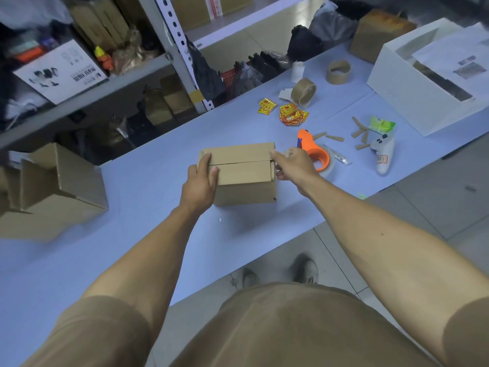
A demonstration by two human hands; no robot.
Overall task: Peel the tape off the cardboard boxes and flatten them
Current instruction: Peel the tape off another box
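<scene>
Gripping box point(239, 170) left edge: left hand point(200, 181) | right hand point(293, 165) fingers pinching right edge

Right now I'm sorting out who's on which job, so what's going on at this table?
A person is working on a closed cardboard box on the blue table. The left hand grips the box's left end, thumb on top; the right hand is at its right end, fingers at the edge where the flaps meet. The box isn't flattened yet. An orange tape dispenser lies just beyond the right hand, and more cardboard boxes sit at the left.
</scene>
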